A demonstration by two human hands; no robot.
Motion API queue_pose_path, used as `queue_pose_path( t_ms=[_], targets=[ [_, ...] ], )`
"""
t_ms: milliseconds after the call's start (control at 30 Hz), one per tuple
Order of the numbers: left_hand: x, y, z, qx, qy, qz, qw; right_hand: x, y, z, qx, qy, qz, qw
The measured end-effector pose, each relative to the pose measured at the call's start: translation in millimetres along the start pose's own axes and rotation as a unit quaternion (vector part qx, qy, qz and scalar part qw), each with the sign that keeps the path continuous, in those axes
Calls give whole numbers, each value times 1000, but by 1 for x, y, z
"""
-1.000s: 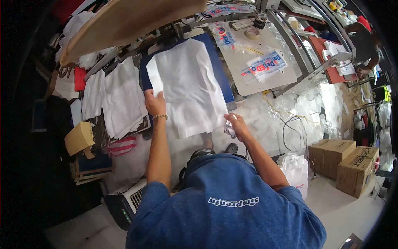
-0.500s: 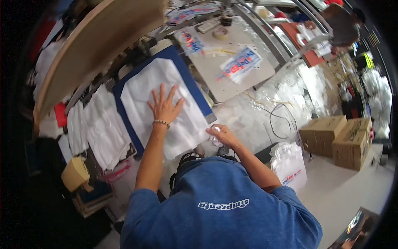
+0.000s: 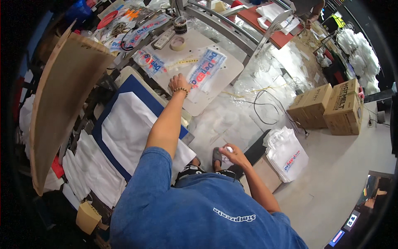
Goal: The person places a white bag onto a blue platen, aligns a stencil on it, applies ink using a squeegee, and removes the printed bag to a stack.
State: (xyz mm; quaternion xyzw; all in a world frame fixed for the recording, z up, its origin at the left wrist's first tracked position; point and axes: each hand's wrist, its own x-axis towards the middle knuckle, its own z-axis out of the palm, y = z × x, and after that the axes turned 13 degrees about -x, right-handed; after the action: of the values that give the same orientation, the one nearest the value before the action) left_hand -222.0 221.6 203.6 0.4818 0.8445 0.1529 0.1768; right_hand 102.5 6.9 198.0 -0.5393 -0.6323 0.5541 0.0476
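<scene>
My left hand reaches far forward to the pale board, its bent fingers slightly apart at the surface. It lies between a printed clear plastic film on its right and another printed film on its left. My right hand is closed round a crumpled white wad, held low by my legs. Under my left arm a white fabric bag blank is spread on a blue platen; its near corner hangs over the edge.
A wooden panel curves up at left above stacked white fabric. Tape and a power strip sit on the board's far part. Printed white bags and cardboard boxes stand at right. Another person is at far right.
My left hand has left the white fabric and moved forward and right to the board. My right hand still holds the wad. The view has shifted, with more floor showing at right.
</scene>
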Motion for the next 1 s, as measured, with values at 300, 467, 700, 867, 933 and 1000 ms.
queue_pose_path(
  t_ms=[300,467,700,867,933,1000],
  targets=[
    [3,9,0,-38,-6,-39,998,-6,17,7,42,14,26,999],
    [25,-25,17,-116,37,-11,993,-5,-2,17,-1,-27,3,1000],
    [35,-22,-8,-179,45,-5,983,-3,-25,16,-30,-45,-44,998],
    [-29,-32,-122,-249,80,160,952,4,-56,9,-3,-88,-51,995],
    [-68,-70,-167,-350,26,184,918,4,-73,4,-39,-42,-94,994],
    [-117,-134,-199,-366,22,184,912,0,-106,2,-78,-39,-116,989]
  ],
)
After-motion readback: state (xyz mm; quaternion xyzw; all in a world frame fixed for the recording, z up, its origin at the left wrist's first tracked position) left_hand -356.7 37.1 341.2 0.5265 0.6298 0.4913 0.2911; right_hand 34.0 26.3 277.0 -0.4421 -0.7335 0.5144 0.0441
